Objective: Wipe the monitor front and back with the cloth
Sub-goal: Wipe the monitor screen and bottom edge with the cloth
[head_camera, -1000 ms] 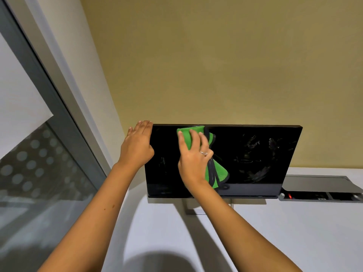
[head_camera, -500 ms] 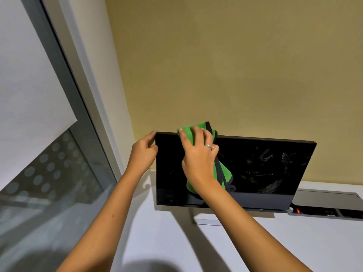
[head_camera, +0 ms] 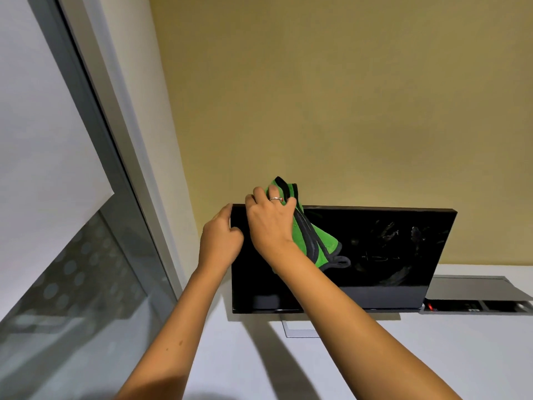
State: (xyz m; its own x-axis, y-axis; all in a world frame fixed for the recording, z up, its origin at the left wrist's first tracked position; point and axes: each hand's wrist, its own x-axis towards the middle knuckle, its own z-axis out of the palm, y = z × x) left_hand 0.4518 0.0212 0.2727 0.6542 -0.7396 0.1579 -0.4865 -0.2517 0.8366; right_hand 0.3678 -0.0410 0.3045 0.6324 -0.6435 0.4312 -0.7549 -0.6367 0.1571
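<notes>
Nearest you, your two forearms reach up from the bottom edge across the white desk (head_camera: 375,356), casting long shadows on it. Below your right wrist, the pale foot of the monitor stand (head_camera: 300,332) sits on the desk, partly hidden by your right forearm.

Your left hand (head_camera: 220,239) grips the monitor (head_camera: 375,255) at its upper left corner, fingers curled over the side edge, the fingertips out of sight behind it. Just right of that grip, your right hand (head_camera: 269,223) clutches the green cloth (head_camera: 310,238), fingers curled round it at the monitor's top edge; a ring shows on one finger. The cloth has dark trim and a small dark loop at its lowest corner. Its upper end sticks up above the top edge beyond your fingers, and the rest hangs down against the dark screen, below and right of your grip. I cannot tell whether the upper end touches the back of the panel.

Farther right of the cloth, the screen is off and shows pale smears and reflections. No brand or writing is readable on it.

Well right of both grips, at the monitor's lower right corner, an open cable box (head_camera: 476,304) is set into the desk, its grey lid raised; inside are dark fittings and a small red light, too small to identify.

Left of your left hand runs a grey window frame (head_camera: 95,134) with a white blind above dotted glass. Behind everything stands a yellowish wall (head_camera: 346,96).
</notes>
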